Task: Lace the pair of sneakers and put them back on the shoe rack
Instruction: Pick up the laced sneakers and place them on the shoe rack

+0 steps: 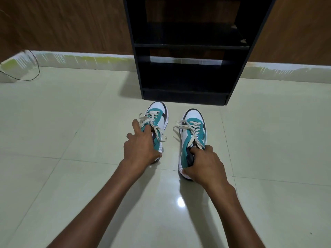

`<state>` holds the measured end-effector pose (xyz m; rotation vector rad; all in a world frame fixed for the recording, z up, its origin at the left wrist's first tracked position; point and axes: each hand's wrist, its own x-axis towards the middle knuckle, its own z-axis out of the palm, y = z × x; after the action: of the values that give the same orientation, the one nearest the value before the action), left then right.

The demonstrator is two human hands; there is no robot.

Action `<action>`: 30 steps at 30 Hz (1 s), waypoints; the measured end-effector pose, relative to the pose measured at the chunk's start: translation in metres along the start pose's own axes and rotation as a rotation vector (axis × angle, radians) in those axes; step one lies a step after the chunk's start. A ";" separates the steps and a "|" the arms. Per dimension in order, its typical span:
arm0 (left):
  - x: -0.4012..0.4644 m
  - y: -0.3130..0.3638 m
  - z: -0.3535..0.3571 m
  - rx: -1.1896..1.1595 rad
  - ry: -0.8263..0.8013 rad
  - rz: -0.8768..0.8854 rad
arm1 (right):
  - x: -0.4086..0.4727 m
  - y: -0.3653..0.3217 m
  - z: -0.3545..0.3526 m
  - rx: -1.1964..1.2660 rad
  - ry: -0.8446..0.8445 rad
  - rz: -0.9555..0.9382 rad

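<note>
Two teal and white sneakers with cream laces stand on the tiled floor, toes toward a black shoe rack (191, 45). My left hand (141, 145) lies over the heel and opening of the left sneaker (158, 113), fingers wrapped around its side. My right hand (204, 165) grips the heel collar of the right sneaker (194, 122), fingers inside the opening. Both sneakers are laced, with loose lace ends hanging over their sides. The rack's two visible shelves hold nothing.
The pale tiled floor (71, 158) spreads wide on both sides. A wood-panelled wall with a white skirting (80, 59) runs behind the rack. A thin dark cable (36, 68) loops on the floor at far left.
</note>
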<state>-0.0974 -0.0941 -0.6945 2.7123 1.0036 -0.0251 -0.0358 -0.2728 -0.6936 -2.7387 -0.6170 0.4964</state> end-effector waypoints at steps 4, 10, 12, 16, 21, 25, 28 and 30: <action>-0.005 -0.012 0.012 -0.192 -0.002 -0.027 | 0.008 0.000 0.003 0.009 0.049 -0.030; 0.000 -0.007 0.008 -0.222 -0.125 0.047 | 0.027 -0.021 0.008 0.046 0.136 -0.088; 0.001 -0.002 0.010 -0.246 -0.126 0.076 | 0.035 -0.035 0.011 0.049 0.155 -0.112; 0.001 0.005 0.020 -0.282 -0.074 0.069 | 0.044 -0.039 0.013 0.053 0.168 -0.131; 0.001 0.013 0.025 -0.331 -0.033 0.017 | 0.042 -0.038 0.009 0.065 0.248 -0.130; -0.005 0.022 0.013 -0.345 -0.017 -0.033 | 0.037 -0.042 0.002 0.109 0.294 -0.116; -0.014 0.032 -0.009 -0.360 0.007 -0.052 | 0.027 -0.048 -0.017 0.148 0.285 -0.104; -0.021 0.040 -0.034 -0.371 0.001 -0.065 | 0.018 -0.054 -0.040 0.191 0.262 -0.080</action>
<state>-0.0900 -0.1291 -0.6501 2.3436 0.9857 0.1364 -0.0244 -0.2257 -0.6434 -2.5290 -0.5763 0.1632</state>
